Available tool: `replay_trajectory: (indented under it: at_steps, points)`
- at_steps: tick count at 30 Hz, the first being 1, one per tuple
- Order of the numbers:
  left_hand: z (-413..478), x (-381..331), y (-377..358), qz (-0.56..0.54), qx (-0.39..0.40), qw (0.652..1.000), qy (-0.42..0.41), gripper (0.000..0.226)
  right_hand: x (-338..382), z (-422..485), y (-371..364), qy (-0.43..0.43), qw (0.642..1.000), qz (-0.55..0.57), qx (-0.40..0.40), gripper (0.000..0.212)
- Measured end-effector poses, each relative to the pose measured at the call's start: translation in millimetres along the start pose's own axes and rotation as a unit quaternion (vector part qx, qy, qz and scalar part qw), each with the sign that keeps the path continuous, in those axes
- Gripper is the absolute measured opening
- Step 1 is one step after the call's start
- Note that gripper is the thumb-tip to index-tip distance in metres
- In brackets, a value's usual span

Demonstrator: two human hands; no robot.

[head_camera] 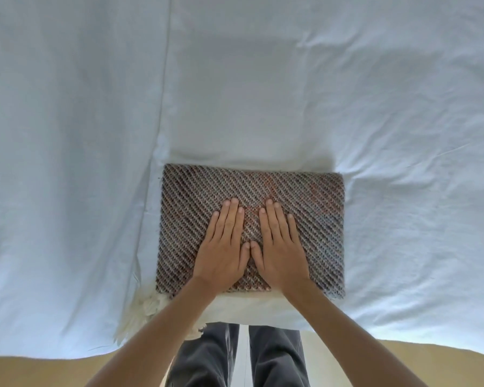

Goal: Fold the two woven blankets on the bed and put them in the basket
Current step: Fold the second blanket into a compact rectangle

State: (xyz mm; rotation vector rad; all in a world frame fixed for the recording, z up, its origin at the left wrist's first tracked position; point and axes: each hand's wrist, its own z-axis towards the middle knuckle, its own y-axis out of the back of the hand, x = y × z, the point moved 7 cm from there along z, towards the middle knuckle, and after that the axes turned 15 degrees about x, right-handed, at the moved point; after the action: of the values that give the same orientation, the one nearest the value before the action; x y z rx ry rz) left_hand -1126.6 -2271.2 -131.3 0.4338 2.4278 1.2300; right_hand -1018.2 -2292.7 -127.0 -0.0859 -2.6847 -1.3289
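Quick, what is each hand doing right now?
Left hand: open, flat on the folded woven blanket, holding nothing.
Right hand: open, flat on it too.

one woven blanket (291,208) lies folded into a flat, neat rectangle near the front edge of the bed (81,135). its weave runs in diagonal ribs of brown, grey and pale thread, with faint reddish patches toward the middle and right. cream fringe (148,305) spills out at its front left corner, over the bed's edge.
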Motion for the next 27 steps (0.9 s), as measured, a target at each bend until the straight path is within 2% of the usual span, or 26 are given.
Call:
replay_trajectory:
  at_steps: [2, 5, 11, 15, 18, 21, 23, 27]
  points:
    - [-17, 11, 9, -0.025, -0.022, 0.999, 0.008, 0.068, -12, -17, 9, 0.002, 0.999, 0.023, -0.03, 0.067]
    - [-41, 47, 12, -0.067, -0.058, 0.994, 0.071, 0.071, -47, -40, 4, -0.031, 0.997, 0.052, -0.054, 0.068]
    - [-32, 61, -13, -0.083, 0.024, 0.989, 0.12, 0.072, -62, -25, -21, -0.039, 0.999, 0.021, 0.013, 0.07]
    - [-42, 69, 5, -0.147, -0.014, 0.981, 0.122, 0.072, -67, -41, -2, -0.064, 0.993, 0.088, -0.036, 0.072]
    - [-55, 87, 17, -0.263, -0.052, 0.942, 0.204, 0.076, -84, -57, 10, -0.143, 0.96, 0.229, -0.078, 0.074]
    - [-53, 101, 22, -0.356, -0.053, 0.899, 0.251, 0.076, -87, -59, 15, -0.173, 0.917, 0.353, -0.067, 0.077]
    - [-46, 112, 22, -0.422, -0.035, 0.864, 0.271, 0.082, -94, -57, 17, -0.204, 0.887, 0.409, -0.063, 0.078]
    - [-38, 127, 11, -0.571, 0.043, 0.772, 0.276, 0.087, -114, -51, 13, -0.285, 0.813, 0.507, -0.019, 0.068]
